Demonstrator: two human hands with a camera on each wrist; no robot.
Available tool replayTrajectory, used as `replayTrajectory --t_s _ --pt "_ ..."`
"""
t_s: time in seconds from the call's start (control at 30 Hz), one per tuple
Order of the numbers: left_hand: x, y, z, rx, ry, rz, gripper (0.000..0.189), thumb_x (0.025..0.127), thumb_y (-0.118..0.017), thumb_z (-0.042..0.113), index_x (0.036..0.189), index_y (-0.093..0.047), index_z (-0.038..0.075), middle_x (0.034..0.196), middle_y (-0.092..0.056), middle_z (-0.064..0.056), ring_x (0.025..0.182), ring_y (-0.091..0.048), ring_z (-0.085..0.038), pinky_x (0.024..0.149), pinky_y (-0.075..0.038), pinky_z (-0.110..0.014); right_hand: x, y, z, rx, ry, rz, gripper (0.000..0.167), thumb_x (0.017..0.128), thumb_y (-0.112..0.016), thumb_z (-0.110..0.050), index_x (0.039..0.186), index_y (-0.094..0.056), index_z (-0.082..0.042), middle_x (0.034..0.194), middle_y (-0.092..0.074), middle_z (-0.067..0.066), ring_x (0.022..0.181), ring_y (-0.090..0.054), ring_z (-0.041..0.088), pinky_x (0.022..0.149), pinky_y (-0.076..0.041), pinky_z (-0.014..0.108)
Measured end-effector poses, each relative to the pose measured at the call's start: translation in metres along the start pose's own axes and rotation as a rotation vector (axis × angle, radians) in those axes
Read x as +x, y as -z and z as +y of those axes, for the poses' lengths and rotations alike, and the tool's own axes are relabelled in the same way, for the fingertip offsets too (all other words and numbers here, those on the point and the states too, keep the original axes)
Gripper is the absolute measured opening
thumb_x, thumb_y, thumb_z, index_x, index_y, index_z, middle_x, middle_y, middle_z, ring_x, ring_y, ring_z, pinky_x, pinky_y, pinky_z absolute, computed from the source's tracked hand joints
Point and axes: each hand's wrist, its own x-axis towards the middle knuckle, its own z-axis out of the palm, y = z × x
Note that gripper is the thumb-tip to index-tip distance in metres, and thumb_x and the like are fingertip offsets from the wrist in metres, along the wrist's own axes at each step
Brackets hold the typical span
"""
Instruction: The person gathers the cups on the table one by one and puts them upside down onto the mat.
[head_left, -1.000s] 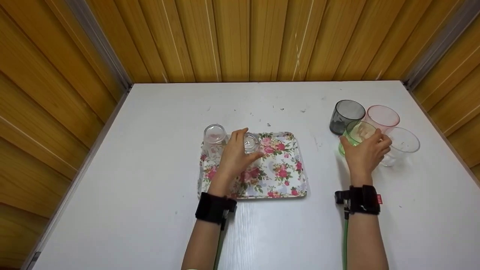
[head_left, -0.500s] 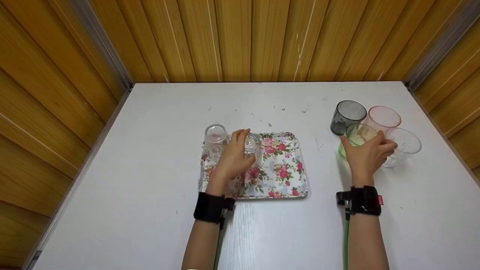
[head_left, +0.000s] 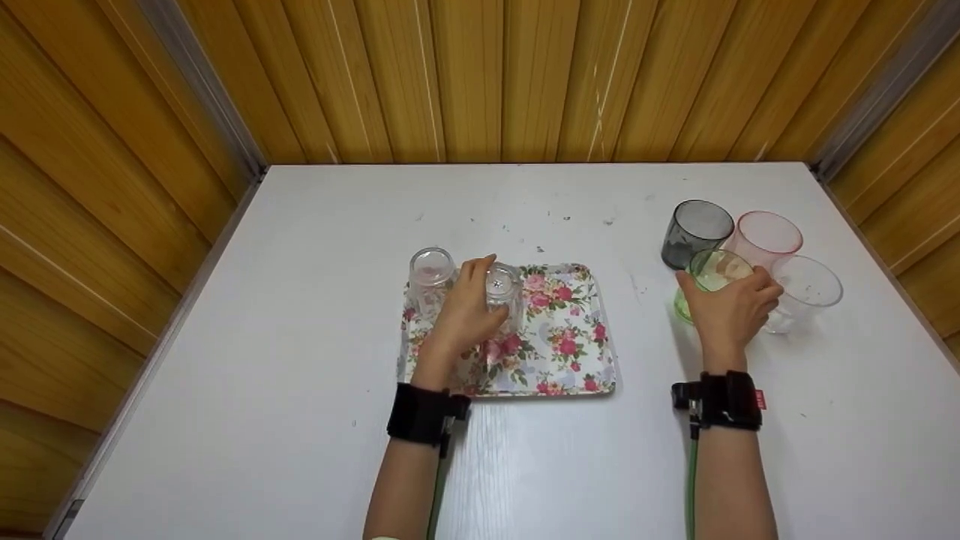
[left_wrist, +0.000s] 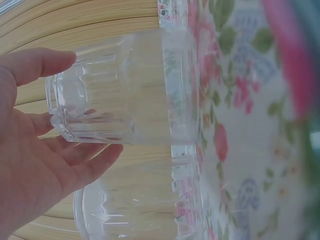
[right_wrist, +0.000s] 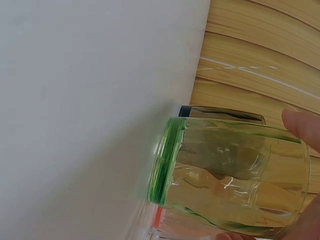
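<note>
On the flowered tray [head_left: 562,367], my left hand [head_left: 465,311] grips a clear glass [head_left: 506,300] that stands upside down. In the left wrist view, the thumb [left_wrist: 57,62] and fingertips meet opposite sides of this glass [left_wrist: 140,90] near its raised base. A second clear tumbler [head_left: 431,274], also base up, stands just left of it. Over on the right, my right hand [head_left: 727,319] holds a green glass [head_left: 701,277] near its rim, thumb on the left and fingers on the far right. The right wrist view has the green glass [right_wrist: 230,175] standing upright, base at the white tabletop.
A grey glass [head_left: 686,236] and a pink glass [head_left: 772,232] stand close behind the green one. To its right is a clear, wide-mouthed glass [head_left: 814,281]. The white table [head_left: 262,360] meets wood-patterned walls [head_left: 465,82] at the back and sides.
My left thumb has come in from a spread position against the clear glass. My right fingers spread briefly, then drew in around the green glass, whose rim shifted slightly nearer.
</note>
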Motion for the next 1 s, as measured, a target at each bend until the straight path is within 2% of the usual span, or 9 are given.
replayTrajectory --t_s 0.3,0.57,0.77,1.0 --pt "0.001 -0.004 -0.002 -0.024 0.027 0.051 0.072 0.079 -0.069 0.018 0.138 -0.03 0.004 0.132 -0.038 -0.015 0.119 -0.045 -0.029 0.102 -0.037 -0.036 -0.002 0.002 -0.002 0.019 0.025 -0.013 0.103 0.069 -0.071 -0.052 0.138 -0.019 0.003 0.13 -0.027 0.029 0.121 -0.029 0.039 0.099 -0.03 0.05" --pt "0.003 -0.008 -0.003 -0.001 0.049 0.13 0.07 0.079 -0.07 0.027 0.135 -0.035 0.004 0.131 -0.041 -0.014 0.119 -0.045 -0.028 0.101 -0.039 -0.035 -0.002 0.01 -0.008 0.015 0.021 -0.035 0.102 0.069 -0.069 -0.055 0.14 -0.02 0.0 0.131 -0.025 0.028 0.123 -0.025 0.037 0.1 -0.028 0.05" --pt "0.004 -0.012 -0.006 0.037 0.04 0.176 0.07 0.077 -0.071 0.03 0.133 -0.038 0.005 0.129 -0.044 -0.013 0.118 -0.047 -0.028 0.1 -0.039 -0.035 -0.005 0.017 -0.017 0.022 0.018 -0.036 0.104 0.067 -0.067 -0.059 0.14 -0.021 -0.002 0.129 -0.024 0.027 0.121 -0.024 0.036 0.099 -0.03 0.046" --pt "0.004 -0.014 -0.007 0.117 0.041 0.196 0.071 0.078 -0.069 0.034 0.134 -0.037 0.003 0.129 -0.044 -0.013 0.115 -0.049 -0.028 0.097 -0.042 -0.034 -0.011 0.026 -0.026 0.079 0.01 -0.076 0.103 0.065 -0.067 -0.063 0.138 -0.024 -0.005 0.13 -0.022 0.025 0.122 -0.023 0.034 0.099 -0.031 0.044"
